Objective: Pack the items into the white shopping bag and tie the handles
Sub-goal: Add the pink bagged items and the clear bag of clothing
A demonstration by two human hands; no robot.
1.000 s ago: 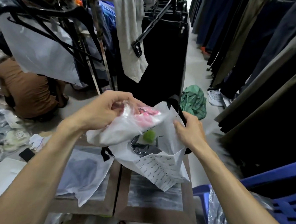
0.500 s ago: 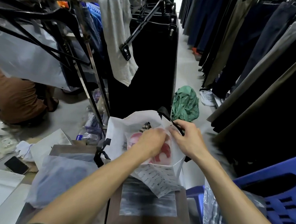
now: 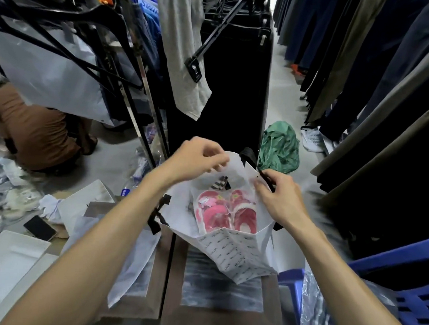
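Observation:
The white shopping bag [image 3: 231, 252] with small printed letters and black ribbon handles [image 3: 248, 155] stands open on a low brown table [image 3: 215, 319]. Inside lies a clear packet of pink slippers [image 3: 227, 212], with a striped item just behind it. My left hand [image 3: 196, 159] pinches the bag's far upper rim. My right hand [image 3: 278, 195] grips the right rim together with a black handle strand. A second black handle [image 3: 157, 214] dangles at the bag's left side.
A wrapped grey garment [image 3: 134, 255] lies on the table to the left. A phone [image 3: 39, 227] and white boxes [image 3: 7, 263] sit further left. Clothes racks stand ahead and on the right, a blue plastic chair [image 3: 400, 296] at right, a crouching person [image 3: 33, 130] at left.
My left hand pushed the slipper packet down into the bag, let go of it and rose to the bag's far rim. My right hand stayed on the right rim.

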